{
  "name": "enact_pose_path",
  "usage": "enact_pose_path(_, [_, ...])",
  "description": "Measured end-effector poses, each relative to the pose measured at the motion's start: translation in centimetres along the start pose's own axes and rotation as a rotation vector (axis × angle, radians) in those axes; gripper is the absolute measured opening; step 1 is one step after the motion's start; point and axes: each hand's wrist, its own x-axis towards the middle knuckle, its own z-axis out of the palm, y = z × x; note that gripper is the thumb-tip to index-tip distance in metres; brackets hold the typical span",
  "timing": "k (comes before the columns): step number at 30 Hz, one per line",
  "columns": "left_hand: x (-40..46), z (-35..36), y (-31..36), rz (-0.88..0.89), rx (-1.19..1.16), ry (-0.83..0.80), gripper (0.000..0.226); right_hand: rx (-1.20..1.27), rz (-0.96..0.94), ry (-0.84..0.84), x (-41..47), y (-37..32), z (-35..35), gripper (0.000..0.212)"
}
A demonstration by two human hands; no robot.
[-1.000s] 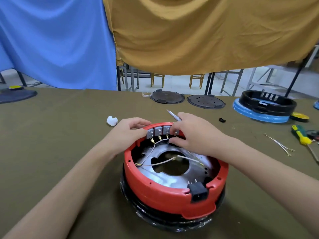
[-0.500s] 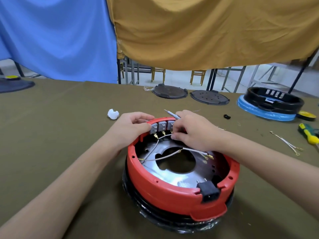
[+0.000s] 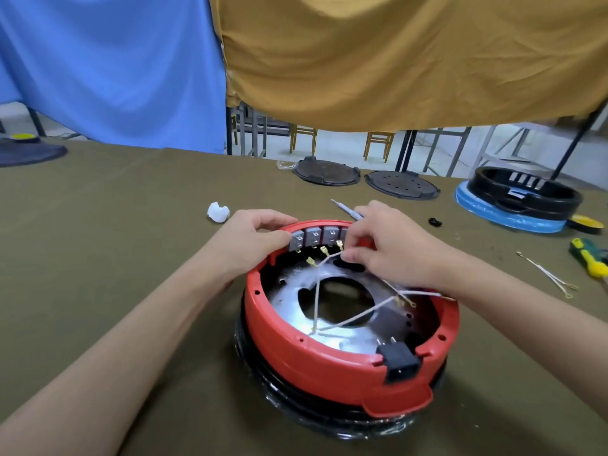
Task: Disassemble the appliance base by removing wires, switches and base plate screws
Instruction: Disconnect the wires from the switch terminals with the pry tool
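- The red appliance base (image 3: 332, 353) sits upturned on the olive table (image 3: 98, 258), closer to the camera than a second ago.
- The left hand (image 3: 253, 238) still grips the rim beside the grey switches (image 3: 316, 236).
- The right hand (image 3: 385, 248) pinches a white wire (image 3: 332, 255), its brass terminals now pulled free of the switches.

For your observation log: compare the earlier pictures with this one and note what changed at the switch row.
The right hand has pulled white wires off the grey switches; two brass terminals now hang free. The left hand still steadies the red base at the switch row.
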Motion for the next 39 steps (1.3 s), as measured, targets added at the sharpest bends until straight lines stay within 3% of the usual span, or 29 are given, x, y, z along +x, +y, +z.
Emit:
enact_pose_path(5, [-0.1,0.1,-0.2,-0.01,-0.05,-0.024,0.022,0.03,0.015,0.042,0.1,0.1,0.1,0.02])
enact_pose_path(13, [-0.1,-0.8,-0.2,-0.036,-0.031,-0.12,0.031,0.185,0.159,0.273,0.6,0.7,-1.3,0.018])
enact_pose_path(19, [-0.4,-1.8,0.1,-0.046,-0.044,-0.164,0.036,0.605,0.339,0.403,0.5,1.0,-1.9,0.02])
enact_pose_path(24, [-0.8,-1.7,0.2,-0.054,-0.098,-0.12,0.031,1.082,0.55,0.462,0.5,1.0,-2.2,0.019])
enact_pose_path(30, [-0.7,-1.5,0.2,-0.074,-0.134,-0.084,0.028,1.736,0.665,0.604,-0.4,3.1,-2.5,0.014])
enact_pose_path(39, [-0.4,-1.0,-0.4,-0.027,-0.192,0.042,0.028,1.884,0.78,0.796,-2.1,7.8,0.2,0.014])
